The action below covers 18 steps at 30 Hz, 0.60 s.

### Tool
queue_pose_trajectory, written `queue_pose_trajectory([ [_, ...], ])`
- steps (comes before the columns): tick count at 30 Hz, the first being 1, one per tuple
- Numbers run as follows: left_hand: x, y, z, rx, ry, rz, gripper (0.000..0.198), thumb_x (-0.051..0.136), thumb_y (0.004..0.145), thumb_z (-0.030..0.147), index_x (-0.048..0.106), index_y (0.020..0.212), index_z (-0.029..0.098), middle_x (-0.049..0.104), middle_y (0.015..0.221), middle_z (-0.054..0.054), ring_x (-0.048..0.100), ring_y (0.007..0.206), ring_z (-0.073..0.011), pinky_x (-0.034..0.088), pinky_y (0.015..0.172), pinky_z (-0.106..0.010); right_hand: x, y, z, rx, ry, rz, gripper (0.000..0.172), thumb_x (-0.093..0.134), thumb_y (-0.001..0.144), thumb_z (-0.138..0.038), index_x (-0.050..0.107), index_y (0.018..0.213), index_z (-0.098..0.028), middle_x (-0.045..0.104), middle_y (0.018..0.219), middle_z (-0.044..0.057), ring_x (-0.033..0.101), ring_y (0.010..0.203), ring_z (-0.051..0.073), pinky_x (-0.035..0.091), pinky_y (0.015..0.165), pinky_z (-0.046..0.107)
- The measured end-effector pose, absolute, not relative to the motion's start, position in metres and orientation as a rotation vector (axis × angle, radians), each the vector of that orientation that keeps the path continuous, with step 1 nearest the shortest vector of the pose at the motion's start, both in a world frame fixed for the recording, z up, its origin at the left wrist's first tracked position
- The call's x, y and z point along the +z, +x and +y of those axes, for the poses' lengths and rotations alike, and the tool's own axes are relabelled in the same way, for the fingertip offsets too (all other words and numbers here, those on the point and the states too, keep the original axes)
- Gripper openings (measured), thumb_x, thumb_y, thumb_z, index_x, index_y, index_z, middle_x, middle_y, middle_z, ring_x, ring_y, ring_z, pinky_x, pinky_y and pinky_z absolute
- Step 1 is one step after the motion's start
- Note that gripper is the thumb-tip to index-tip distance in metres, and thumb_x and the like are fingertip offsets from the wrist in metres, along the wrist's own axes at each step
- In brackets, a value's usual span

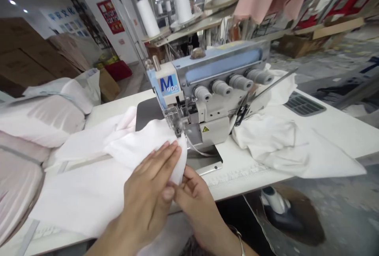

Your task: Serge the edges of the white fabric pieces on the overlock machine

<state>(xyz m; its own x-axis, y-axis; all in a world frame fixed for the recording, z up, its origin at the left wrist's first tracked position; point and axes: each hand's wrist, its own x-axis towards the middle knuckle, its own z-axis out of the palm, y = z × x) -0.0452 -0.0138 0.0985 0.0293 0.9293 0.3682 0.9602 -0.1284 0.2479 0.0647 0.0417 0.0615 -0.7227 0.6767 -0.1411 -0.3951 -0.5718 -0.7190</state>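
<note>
White fabric panel [139, 141] at the presser foot [178, 131] of the overlock sewing machine [219, 68], both hands on it.
From my end, I see the panel in front of the machine and to its left, one edge up at the foot. The left hand [149, 187] lies flat on it, fingers together and closed on nothing, I judge to press it smooth. The right hand [195, 199], also in front of the machine, has its grip narrowed to a pinch on the panel's edge, probably to align it. Banded cloth bundles [56, 116] sit on the counter [328, 137] left of the machine, likely for easy reach; crumpled white cloth [269, 141] lies right of it, seemingly clear of the stitching area. Thread cones [148, 17] stand above and behind the machine, I'd say so thread runs down freely.
</note>
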Motion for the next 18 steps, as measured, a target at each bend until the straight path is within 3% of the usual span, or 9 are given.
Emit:
queue_pose_trajectory([
  [5,0.108,-0.049,-0.012,-0.722,-2.175,-2.128,0.063,0.007,0.099,0.05,0.045,0.14,0.021,0.043,0.148,-0.002,0.037,0.136,-0.019,0.034,0.112,-0.035,0.052,0.063,0.037,2.034,-0.685,-1.069,0.025,0.069,0.079,-0.03,0.059,0.101,-0.023,0.064,0.091,0.001,0.058,0.086,0.017,0.047,0.079,0.031],
  [8,0.109,-0.05,-0.011,-0.739,-2.174,-2.125,0.062,0.007,0.1,0.049,0.047,0.138,0.023,0.047,0.145,-0.001,0.04,0.135,-0.0191,0.034,0.113,-0.037,0.045,0.06,0.036,1.903,-0.761,-1.169,0.019,0.063,0.085,-0.038,0.061,0.089,-0.019,0.062,0.078,0.001,0.055,0.073,0.015,0.045,0.068,0.028],
  [11,0.109,-0.052,-0.01,-0.765,-2.196,-2.086,0.059,0.008,0.101,0.046,0.049,0.137,0.023,0.049,0.143,-0.001,0.041,0.135,-0.0195,0.034,0.113,-0.039,0.045,0.063,0.036,1.838,-0.798,-1.24,0.027,0.059,0.088,-0.041,0.059,0.075,-0.018,0.056,0.064,-0.003,0.049,0.06,0.012,0.04,0.057,0.025],
  [18,0.108,-0.053,-0.009,-0.741,-2.199,-2.052,0.058,0.011,0.1,0.047,0.048,0.138,0.024,0.048,0.144,-0.001,0.04,0.135,-0.0199,0.033,0.113,-0.038,0.05,0.078,0.036,1.89,-0.812,-1.292,0.033,0.058,0.088,-0.044,0.057,0.068,-0.018,0.062,0.062,-0.001,0.062,0.064,0.015,0.047,0.06,0.024],
])
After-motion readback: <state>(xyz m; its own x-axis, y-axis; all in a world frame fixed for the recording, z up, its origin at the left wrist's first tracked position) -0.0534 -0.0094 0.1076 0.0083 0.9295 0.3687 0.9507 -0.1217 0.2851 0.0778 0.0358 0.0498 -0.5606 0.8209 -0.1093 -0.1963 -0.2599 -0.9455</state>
